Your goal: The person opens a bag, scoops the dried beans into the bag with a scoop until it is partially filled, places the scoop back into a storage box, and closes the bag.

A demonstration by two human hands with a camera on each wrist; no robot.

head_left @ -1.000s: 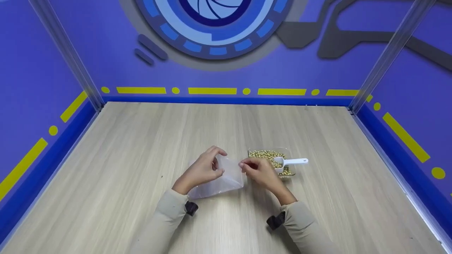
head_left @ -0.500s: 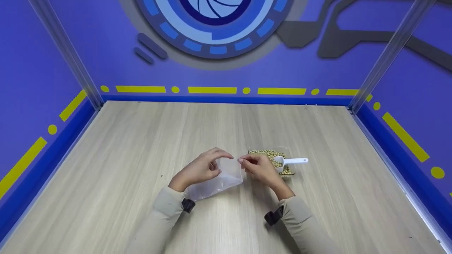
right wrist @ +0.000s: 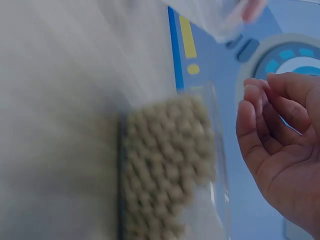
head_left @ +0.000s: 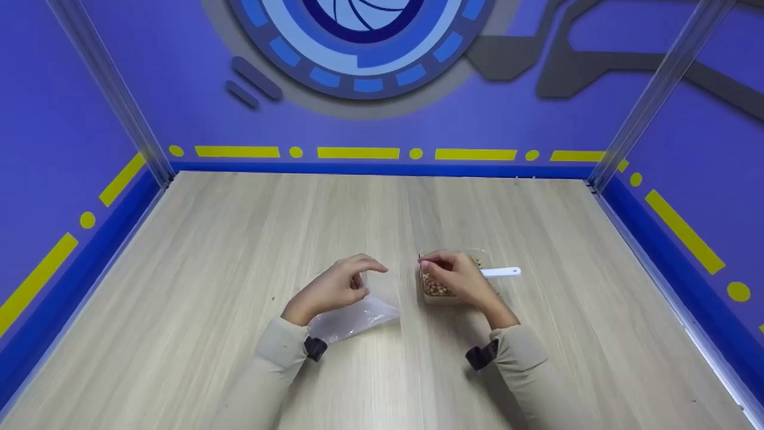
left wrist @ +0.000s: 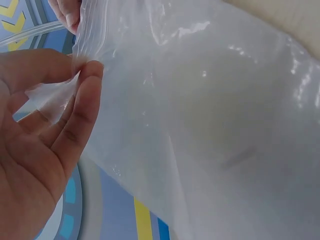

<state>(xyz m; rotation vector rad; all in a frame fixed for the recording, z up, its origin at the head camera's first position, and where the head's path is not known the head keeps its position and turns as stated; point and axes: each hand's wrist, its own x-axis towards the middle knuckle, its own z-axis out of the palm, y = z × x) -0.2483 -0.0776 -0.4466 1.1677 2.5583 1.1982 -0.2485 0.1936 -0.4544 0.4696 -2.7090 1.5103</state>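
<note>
My left hand (head_left: 331, 288) pinches the mouth edge of a clear plastic zip bag (head_left: 361, 316), which hangs at a slant close over the table. In the left wrist view the bag (left wrist: 215, 125) fills most of the picture, its ridged top edge between thumb and fingers. My right hand (head_left: 458, 278) is apart from the bag, over a clear container (head_left: 439, 300) of round, pale yellow-green beans (right wrist: 165, 160). Its fingers are loosely curled, with nothing between them. A white scoop (head_left: 502, 272) lies in the container; the right hand hides its bowl.
The wood-grain table (head_left: 268, 227) carries these things near its middle. Blue printed panels (head_left: 382, 134) stand at its back and sides, with metal posts (head_left: 650, 101) in the far corners.
The right hand has let go of the bag's right edge and moved right, over the beans. The left hand has shifted slightly left with the bag, whose right side has sagged.
</note>
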